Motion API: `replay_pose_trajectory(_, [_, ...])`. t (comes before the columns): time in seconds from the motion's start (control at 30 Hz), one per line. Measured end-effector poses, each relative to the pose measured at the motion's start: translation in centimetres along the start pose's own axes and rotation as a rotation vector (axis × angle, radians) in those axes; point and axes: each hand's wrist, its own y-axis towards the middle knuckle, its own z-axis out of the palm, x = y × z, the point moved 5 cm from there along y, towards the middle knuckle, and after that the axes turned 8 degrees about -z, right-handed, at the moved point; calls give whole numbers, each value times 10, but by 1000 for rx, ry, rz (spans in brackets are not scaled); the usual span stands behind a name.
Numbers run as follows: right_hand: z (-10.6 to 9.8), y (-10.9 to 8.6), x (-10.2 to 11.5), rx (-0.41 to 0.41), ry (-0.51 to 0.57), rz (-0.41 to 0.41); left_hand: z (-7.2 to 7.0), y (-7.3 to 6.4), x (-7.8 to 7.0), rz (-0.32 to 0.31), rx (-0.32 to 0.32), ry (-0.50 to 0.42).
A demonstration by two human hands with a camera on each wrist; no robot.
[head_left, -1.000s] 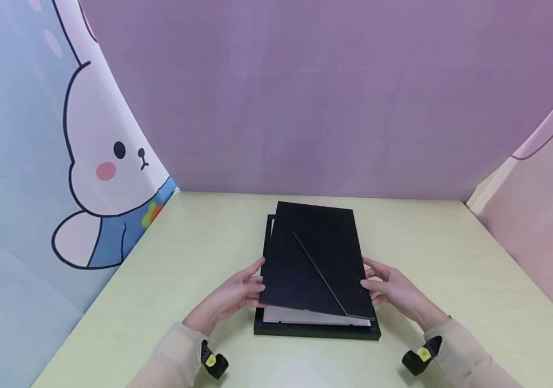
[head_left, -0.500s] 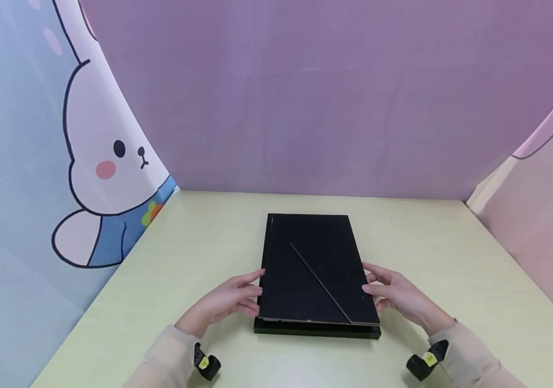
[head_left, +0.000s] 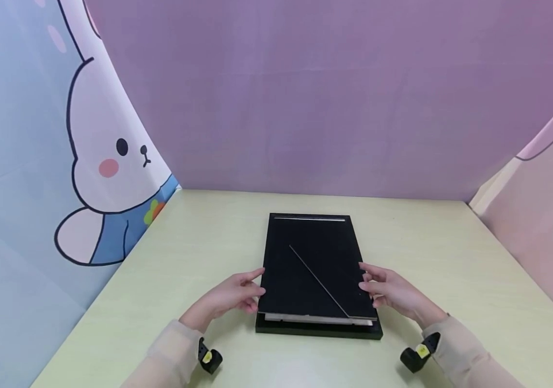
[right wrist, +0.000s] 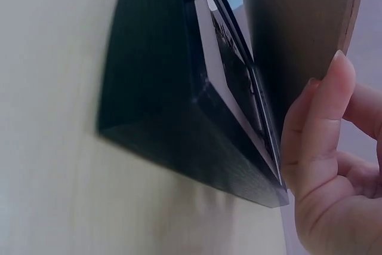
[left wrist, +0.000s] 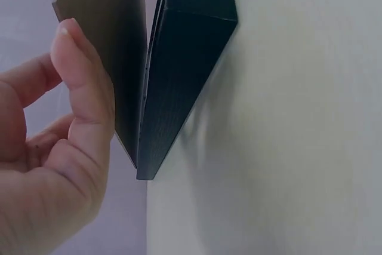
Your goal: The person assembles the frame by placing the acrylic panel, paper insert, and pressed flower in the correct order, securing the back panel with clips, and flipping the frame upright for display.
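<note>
A black picture frame (head_left: 319, 331) lies face down on the table. Its black backing board (head_left: 300, 299), with a slanted stand flap (head_left: 341, 285), sits tilted over the back, the near edge raised. My left hand (head_left: 228, 298) pinches the board's left edge, and my right hand (head_left: 396, 293) pinches the right edge. In the left wrist view, fingers of the left hand (left wrist: 71, 153) lie against the board's brown inner face (left wrist: 110, 46). From the right wrist, a gap shows between board (right wrist: 292, 22) and frame (right wrist: 158, 70), with a pale layer inside.
The light wooden table (head_left: 198, 237) runs back to a purple cloth wall (head_left: 305, 108). A blue cloth with a printed rabbit (head_left: 106, 134) hangs at the left, a pink one (head_left: 543, 199) at the right.
The board first came down from a raised, skewed position onto the frame. Its near edge has since lifted again, and a white strip now shows at the far end. Both hands kept hold.
</note>
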Motion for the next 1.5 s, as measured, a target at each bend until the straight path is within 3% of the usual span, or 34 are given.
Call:
replay_pose_trajectory(0.37, [-6, 7, -2, -4, -1, 11, 2, 6, -7, 12, -38, 20])
replay_pose_trajectory(0.77, [-8, 10, -3, 5, 34, 32, 3, 15, -3, 5, -68, 62])
replay_pose_trajectory(0.97, [-9, 8, -5, -22, -36, 39, 4, 17, 0, 5, -106, 113])
replay_pose_trajectory(1.27, [-10, 9, -7, -148, -165, 47, 5, 18, 1, -8, -152, 136])
replay_pose_trajectory(1.5, [-7, 9, -5, -158, -208, 32, 5, 16, -1, 26, -190, 203])
